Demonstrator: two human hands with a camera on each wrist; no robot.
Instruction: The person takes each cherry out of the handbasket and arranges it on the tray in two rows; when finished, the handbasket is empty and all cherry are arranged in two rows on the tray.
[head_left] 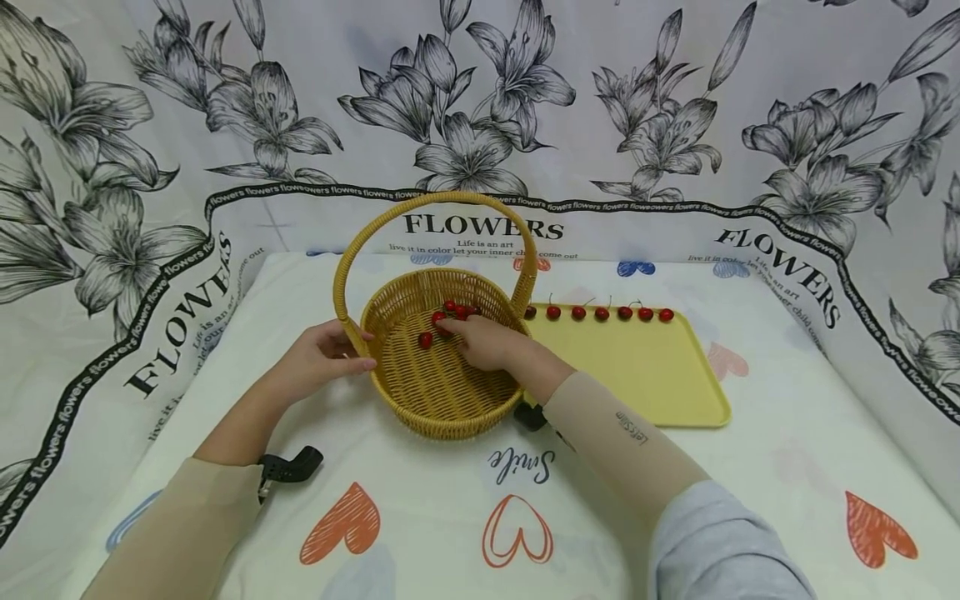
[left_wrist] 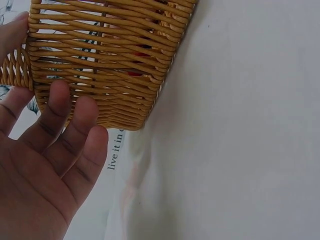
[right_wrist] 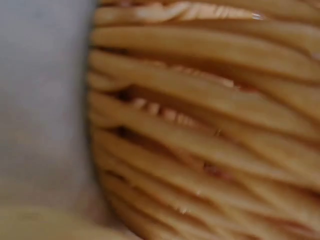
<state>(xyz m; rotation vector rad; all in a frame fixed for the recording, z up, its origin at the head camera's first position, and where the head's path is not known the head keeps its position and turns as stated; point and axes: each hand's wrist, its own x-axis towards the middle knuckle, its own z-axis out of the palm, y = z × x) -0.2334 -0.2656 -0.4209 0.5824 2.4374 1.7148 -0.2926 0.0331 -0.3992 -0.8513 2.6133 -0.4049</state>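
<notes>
A round wicker basket (head_left: 450,408) with a tall arched handle (head_left: 341,275) stands on the cloth, several red cherries (head_left: 425,340) inside it. My left hand (head_left: 318,358) pinches the handle's left foot at the rim between thumb and forefinger. In the left wrist view, the other fingers (left_wrist: 85,120) lie loosely bent by the woven side. Reaching over the right rim, my right hand (head_left: 487,343) is down in the basket, fingertips right at the cherries; I cannot tell whether they pinch one. Only the weave (right_wrist: 200,115) shows up close in the right wrist view.
To the basket's right lies a yellow tray (head_left: 637,375), partly behind the basket and right forearm. Several cherries (head_left: 602,314) with stems form a row along its far edge. White cloth with hearts (head_left: 341,525) covers the table, and a flower-printed curtain (head_left: 465,100) rises behind.
</notes>
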